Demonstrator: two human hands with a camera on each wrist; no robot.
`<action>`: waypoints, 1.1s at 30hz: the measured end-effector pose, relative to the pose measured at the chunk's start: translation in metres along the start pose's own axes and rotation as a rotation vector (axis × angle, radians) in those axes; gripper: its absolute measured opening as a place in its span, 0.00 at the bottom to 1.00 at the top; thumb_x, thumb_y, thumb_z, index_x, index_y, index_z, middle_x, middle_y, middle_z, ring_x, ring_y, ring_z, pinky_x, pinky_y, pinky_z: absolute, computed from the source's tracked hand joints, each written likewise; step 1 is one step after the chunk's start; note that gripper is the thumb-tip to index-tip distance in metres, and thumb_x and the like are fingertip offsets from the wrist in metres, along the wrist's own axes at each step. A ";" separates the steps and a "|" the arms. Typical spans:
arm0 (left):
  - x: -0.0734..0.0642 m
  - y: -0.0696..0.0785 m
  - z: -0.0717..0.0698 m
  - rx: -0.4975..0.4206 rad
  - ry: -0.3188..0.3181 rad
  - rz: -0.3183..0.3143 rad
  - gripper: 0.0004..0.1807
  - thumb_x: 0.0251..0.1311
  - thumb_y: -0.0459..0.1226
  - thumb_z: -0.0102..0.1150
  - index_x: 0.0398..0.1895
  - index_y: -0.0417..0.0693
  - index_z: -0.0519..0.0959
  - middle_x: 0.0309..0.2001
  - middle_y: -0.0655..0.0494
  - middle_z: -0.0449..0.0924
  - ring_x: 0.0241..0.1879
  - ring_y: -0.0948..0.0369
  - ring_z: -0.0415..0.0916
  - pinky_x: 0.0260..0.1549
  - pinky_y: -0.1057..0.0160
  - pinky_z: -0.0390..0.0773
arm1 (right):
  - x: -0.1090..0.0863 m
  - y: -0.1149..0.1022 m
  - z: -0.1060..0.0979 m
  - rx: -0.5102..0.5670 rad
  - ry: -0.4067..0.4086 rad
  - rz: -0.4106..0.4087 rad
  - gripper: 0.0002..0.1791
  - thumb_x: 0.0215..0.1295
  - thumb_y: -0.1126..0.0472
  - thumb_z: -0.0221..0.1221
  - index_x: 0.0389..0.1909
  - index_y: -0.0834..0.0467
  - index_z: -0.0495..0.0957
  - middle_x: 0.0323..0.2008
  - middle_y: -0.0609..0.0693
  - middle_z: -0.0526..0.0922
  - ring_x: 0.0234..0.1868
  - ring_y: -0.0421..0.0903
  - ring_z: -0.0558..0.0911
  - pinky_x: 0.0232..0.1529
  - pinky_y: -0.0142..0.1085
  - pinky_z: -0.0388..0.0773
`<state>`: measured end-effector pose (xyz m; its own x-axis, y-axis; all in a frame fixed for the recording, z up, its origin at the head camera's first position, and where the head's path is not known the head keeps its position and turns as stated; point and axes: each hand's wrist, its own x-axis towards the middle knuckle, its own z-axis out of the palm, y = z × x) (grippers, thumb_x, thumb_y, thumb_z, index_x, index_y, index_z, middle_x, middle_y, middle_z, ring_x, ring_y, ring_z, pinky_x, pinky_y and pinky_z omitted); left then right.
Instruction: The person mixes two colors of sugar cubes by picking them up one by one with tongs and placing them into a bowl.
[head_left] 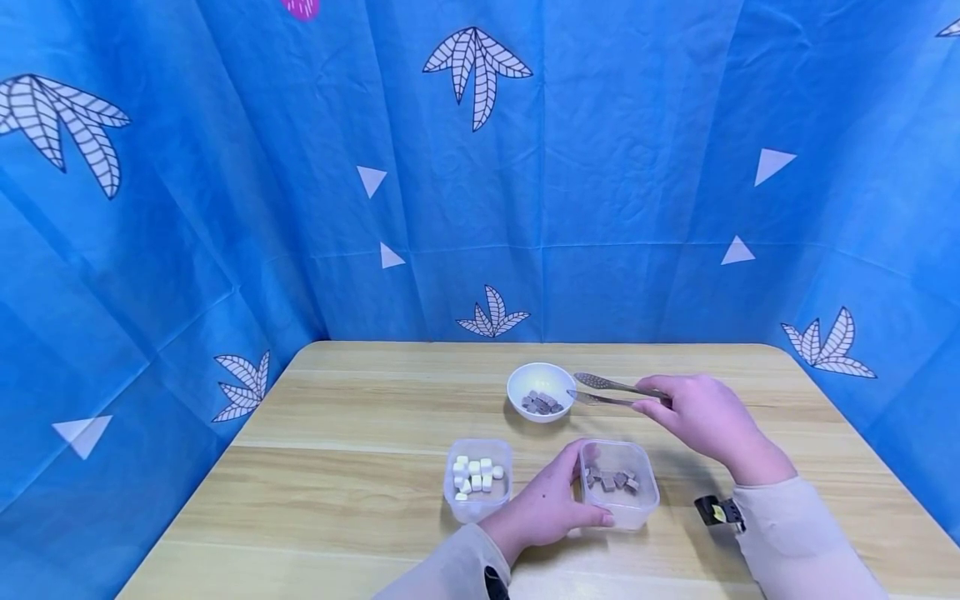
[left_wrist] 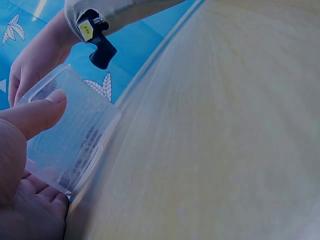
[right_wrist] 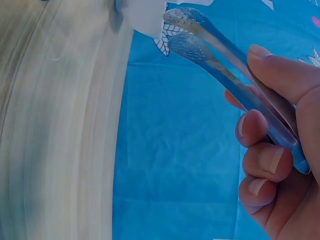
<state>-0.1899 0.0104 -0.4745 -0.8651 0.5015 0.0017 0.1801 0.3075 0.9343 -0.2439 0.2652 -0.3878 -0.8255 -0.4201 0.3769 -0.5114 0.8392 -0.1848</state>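
Note:
In the head view my left hand [head_left: 551, 504] grips the left side of a clear plastic container [head_left: 637, 512], its thumb over the near wall. Several small brownish-grey cubes [head_left: 608, 481] lie inside. My right hand [head_left: 701, 417] holds metal tongs [head_left: 615, 385] between thumb and fingers. Their two arms stand apart, and no cube shows between the perforated tips. The lower tip overlaps the right rim of a white bowl [head_left: 540, 372], which holds more brownish-grey cubes [head_left: 542, 403]. In the right wrist view the fingers curl around the tongs [right_wrist: 220, 72].
A second clear container [head_left: 480, 447] with several white cubes [head_left: 474, 477] stands left of my left hand. Everything rests on a light wooden table [head_left: 360, 417]. A blue patterned cloth [head_left: 600, 167] hangs behind the table and along its sides.

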 end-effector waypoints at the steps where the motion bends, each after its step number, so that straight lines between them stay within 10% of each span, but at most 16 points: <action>1: 0.000 0.000 0.000 0.001 0.001 0.001 0.53 0.48 0.46 0.79 0.76 0.60 0.58 0.72 0.65 0.64 0.69 0.63 0.64 0.73 0.51 0.54 | 0.000 0.000 -0.001 0.003 -0.005 0.002 0.17 0.66 0.47 0.66 0.49 0.52 0.87 0.27 0.38 0.83 0.25 0.36 0.76 0.32 0.46 0.80; 11: 0.001 0.000 0.001 0.018 0.013 -0.023 0.52 0.46 0.46 0.80 0.74 0.66 0.60 0.72 0.65 0.65 0.69 0.63 0.64 0.73 0.50 0.54 | -0.005 0.004 -0.017 0.062 -0.034 0.041 0.20 0.67 0.41 0.64 0.50 0.50 0.86 0.16 0.37 0.66 0.19 0.37 0.64 0.25 0.36 0.64; 19: 0.001 -0.002 0.000 0.021 0.017 -0.025 0.52 0.46 0.46 0.80 0.75 0.65 0.59 0.72 0.66 0.64 0.69 0.63 0.63 0.73 0.50 0.54 | -0.012 0.008 -0.036 0.158 -0.069 -0.009 0.14 0.67 0.47 0.66 0.48 0.49 0.87 0.34 0.35 0.85 0.29 0.32 0.76 0.34 0.38 0.79; 33: 0.003 -0.002 0.001 0.017 0.004 0.013 0.53 0.46 0.45 0.80 0.75 0.66 0.59 0.68 0.73 0.68 0.69 0.66 0.64 0.73 0.46 0.51 | -0.021 0.000 -0.062 0.215 -0.297 -0.130 0.09 0.63 0.46 0.68 0.41 0.42 0.87 0.32 0.29 0.81 0.27 0.30 0.73 0.29 0.32 0.74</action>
<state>-0.1922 0.0116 -0.4768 -0.8646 0.5021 0.0157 0.1996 0.3147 0.9280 -0.2116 0.2954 -0.3393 -0.7677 -0.6262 0.1360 -0.6284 0.6941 -0.3513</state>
